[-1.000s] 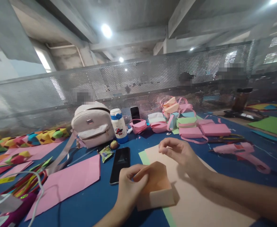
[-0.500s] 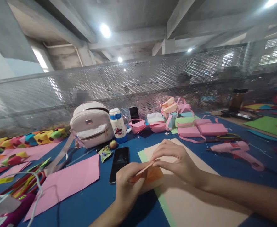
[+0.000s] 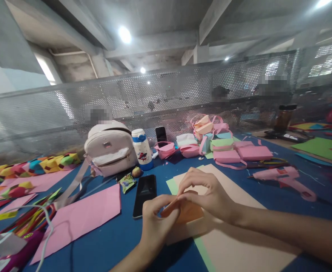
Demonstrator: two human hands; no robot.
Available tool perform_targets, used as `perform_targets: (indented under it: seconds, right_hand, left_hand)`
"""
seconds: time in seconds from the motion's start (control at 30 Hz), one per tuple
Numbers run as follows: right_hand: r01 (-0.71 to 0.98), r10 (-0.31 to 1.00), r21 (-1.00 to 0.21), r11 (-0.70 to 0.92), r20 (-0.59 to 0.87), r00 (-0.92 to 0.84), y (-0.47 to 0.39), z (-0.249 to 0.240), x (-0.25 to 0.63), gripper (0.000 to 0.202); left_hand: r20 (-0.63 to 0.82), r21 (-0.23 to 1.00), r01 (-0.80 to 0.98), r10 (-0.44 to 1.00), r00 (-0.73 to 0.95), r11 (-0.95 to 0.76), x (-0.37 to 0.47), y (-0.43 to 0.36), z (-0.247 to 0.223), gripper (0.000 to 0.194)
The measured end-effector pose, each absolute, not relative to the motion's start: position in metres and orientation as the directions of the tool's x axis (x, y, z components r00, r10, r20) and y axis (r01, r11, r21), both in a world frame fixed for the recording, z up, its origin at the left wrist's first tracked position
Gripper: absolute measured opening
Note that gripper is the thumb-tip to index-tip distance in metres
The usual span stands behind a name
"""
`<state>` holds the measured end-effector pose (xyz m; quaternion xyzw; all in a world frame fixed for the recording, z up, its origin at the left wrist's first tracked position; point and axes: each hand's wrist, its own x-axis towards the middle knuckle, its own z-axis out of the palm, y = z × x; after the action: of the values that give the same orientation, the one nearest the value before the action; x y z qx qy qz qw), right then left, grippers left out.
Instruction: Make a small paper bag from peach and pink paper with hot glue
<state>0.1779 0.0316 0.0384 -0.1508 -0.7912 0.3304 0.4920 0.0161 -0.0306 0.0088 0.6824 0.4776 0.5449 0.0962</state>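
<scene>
Open peach paper box [image 3: 187,229], pinched at its wall

Box is in front of me, over L edge of big flat peach paper sheet [image 3: 253,241]. My L hand [image 3: 159,221] grips its wall btwn thumb & fingers; R hand [image 3: 204,192], fingertips drawn together, pinches same wall's top edge. Pale green paper sheet [image 3: 172,186] under peach one. Flat black phone [image 3: 145,196] nr L hand; pink glue gun [image 3: 283,177] off R.

From the worktop's [image 3: 102,241] near edge, close behind the left hand [image 3: 158,221] and right hand [image 3: 207,192], the head camera faced the perforated metal partition [image 3: 166,92].
</scene>
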Motion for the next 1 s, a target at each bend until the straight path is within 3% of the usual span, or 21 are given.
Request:
perform_targets:
  seconds: [0.17,0.3,0.47,0.6,0.73,0.87,1.0]
  right_hand:
    - [-0.128,0.674,-0.765,0.631,0.622,-0.398,0.034,0.056,0.181,0.02]
    - [-0.059,0.585,-0.668,0.742,0.687,-0.431,0.035,0.059,0.188,0.019]
    - [0.042,0.402,-0.455,0.89,0.736,-0.545,0.032,0.047,0.194,0.012]
    - [0.069,0.384,-0.42,0.905,0.736,-0.558,0.034,0.043,0.193,0.006]
    - [0.066,0.426,-0.477,0.877,0.706,-0.566,0.036,0.044,0.19,0.009]
    - [0.089,0.577,-0.65,0.755,0.594,-0.56,0.035,0.05,0.183,0.01]
    - [0.035,0.67,-0.785,0.618,0.503,-0.546,0.033,0.06,0.176,0.01]
  left_hand:
    - [0.591,0.715,0.519,0.801,-0.09,-0.469,0.017,-0.029,0.004,0.028]
    - [0.574,0.734,0.51,0.811,-0.113,-0.448,0.017,-0.029,0.005,0.028]
    - [0.604,0.714,0.504,0.792,-0.092,-0.486,0.017,-0.029,0.006,0.026]
    - [0.606,0.713,0.502,0.79,-0.091,-0.489,0.017,-0.028,0.005,0.025]
    - [0.586,0.718,0.508,0.807,-0.072,-0.476,0.017,-0.029,0.005,0.024]
    - [0.527,0.759,0.503,0.844,-0.101,-0.413,0.017,-0.031,0.006,0.023]
    - [0.394,0.873,0.382,0.9,-0.188,-0.303,0.016,-0.031,0.01,0.033]
